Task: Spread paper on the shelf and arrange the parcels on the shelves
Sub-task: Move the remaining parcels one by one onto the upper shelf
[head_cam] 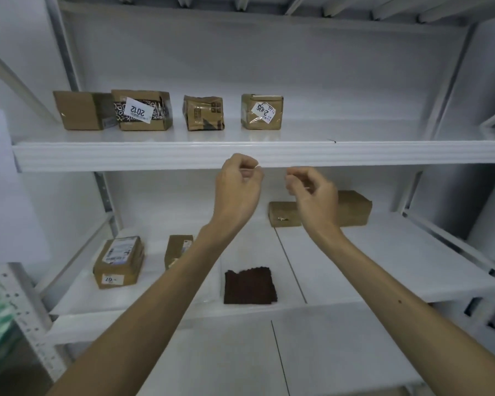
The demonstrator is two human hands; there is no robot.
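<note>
Currently my left hand (237,181) and right hand (312,191) hover just apart, fingers curled; whether they pinch anything I cannot tell; brown cardboard parcels (262,111) sit above them, white paper sheet (75,304) below; pull both corners evenly.

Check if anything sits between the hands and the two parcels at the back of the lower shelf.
Nothing visible does. The left hand and right hand hover before the upper shelf's lip; the smaller parcel and larger parcel lie lower, farther back.

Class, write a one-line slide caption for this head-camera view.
Left hand and right hand raised with curled fingers before a white metal shelf holding four brown cardboard parcels.
</note>
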